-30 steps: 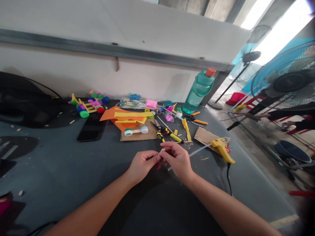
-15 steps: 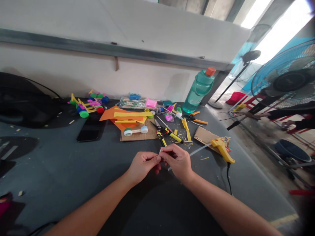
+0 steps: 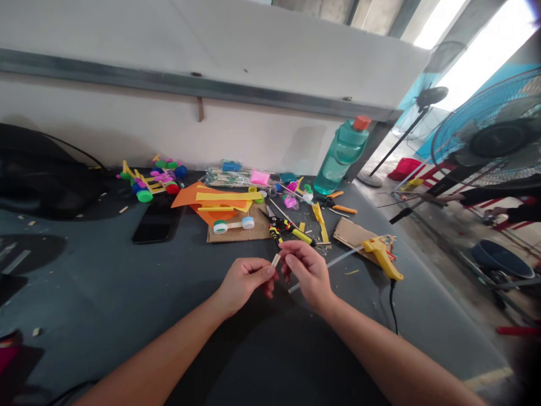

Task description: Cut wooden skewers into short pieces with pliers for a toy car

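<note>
Dark grey workbench (image 3: 88, 293) against a white wall (image 3: 169, 129) w/ a metal strip along it, standing fan (image 3: 499, 141) off at approx 2 o'clock on the concrete floor. Clock dirs are from the hands, 12 = straight ahead.

Main item: a short wooden stick (image 3: 275, 260), pale cream, blunt-ended, tilted w/ its top leaning toward 1 o'clock. It sits btwn the two hands, lower end at the curled L hand (image 3: 245, 280), which looks clenched on it. R hand (image 3: 308, 273) is just beside it at 3 o'clock, thumb & fingers bunched close; can't tell if it's gripping the stick or only next to it.

A long translucent glue stick (image 3: 327, 268) passes under the R hand & runs to a yellow hot glue gun (image 3: 380, 258) at 3 o'clock, which rests on a cardboard scrap (image 3: 353, 234), black cord (image 3: 394, 307) trailing toward 5 o'clock. Near 12: yellow-handled snips (image 3: 291, 232). At 11: a cardboard sheet (image 3: 262, 231) w/ orange paper (image 3: 186, 197) & a stick axle w/ bottle-cap wheels (image 3: 233, 224). At 10: a popsicle-stick cart (image 3: 146, 183) & black phone (image 3: 157, 221). At 1: teal water bottle (image 3: 341, 158), orange cap.
</note>
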### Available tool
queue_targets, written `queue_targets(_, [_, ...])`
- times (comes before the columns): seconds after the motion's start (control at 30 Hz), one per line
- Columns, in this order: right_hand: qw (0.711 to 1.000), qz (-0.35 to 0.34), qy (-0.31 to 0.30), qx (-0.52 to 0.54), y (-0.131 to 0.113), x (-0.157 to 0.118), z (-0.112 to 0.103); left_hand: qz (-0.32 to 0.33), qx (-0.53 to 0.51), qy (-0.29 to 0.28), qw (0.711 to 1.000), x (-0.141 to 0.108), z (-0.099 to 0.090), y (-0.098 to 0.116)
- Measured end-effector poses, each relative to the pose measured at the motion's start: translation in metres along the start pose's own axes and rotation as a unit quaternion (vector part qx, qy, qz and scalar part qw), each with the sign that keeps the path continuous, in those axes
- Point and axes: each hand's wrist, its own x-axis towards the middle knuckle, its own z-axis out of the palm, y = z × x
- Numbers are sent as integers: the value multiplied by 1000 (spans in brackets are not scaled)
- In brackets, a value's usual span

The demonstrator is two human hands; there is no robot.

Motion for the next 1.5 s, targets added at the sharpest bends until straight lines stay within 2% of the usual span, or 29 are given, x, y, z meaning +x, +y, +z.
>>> queue_targets(0.23, [998,18,-47,-43,-1,3,-2,-12,6,-7,1000,2,-3,-3])
queue_targets(0.4, [989,48,-31,-136,3,9,-5,-4,102,-31,994,4,-9,-3])
queue_targets(0.53, [980,59,-74,-174,2,13,-12,0,203,-37,979,3,-15,5])
queue_targets(0.6, [968,43,-110,-220,-1,15,-15,-9,236,-46,971,3,-18,9])
queue_targets(0.67, [946,-2,-146,-288,-5,17,-19,-5,270,-52,961,3,-21,12])
queue_targets(0.77, [907,-64,-203,-364,-9,18,-25,36,345,-69,935,3,-23,13])
queue_targets(0.83, [889,-54,-252,-379,-10,19,-28,59,385,-90,916,3,-23,12])
queue_targets(0.93, [876,-8,-305,-373,-11,19,-29,59,407,-120,903,2,-24,13])
queue_targets(1.0, [884,10,-298,-361,-12,19,-29,49,395,-114,910,2,-25,14])
queue_targets(1.07, [910,29,-256,-324,-14,20,-28,44,342,-73,936,4,-26,16])
queue_targets(1.13, [950,61,-190,-238,-14,20,-25,55,234,-8,971,5,-26,16])
queue_targets(1.2, [982,100,-116,-112,-13,18,-19,78,118,54,989,6,-22,14])
queue_targets(1.27, [990,128,-58,-1,-10,15,-12,94,66,84,990,5,-13,10])
queue_targets(1.33, [988,136,-34,57,-5,10,-3,101,84,84,988,2,-2,7])
queue_targets(1.4, [989,130,-39,63,-1,4,4,108,93,89,986,-1,8,4])
queue_targets(1.5, [992,106,-57,28,4,-1,11,105,45,119,986,-5,20,3])
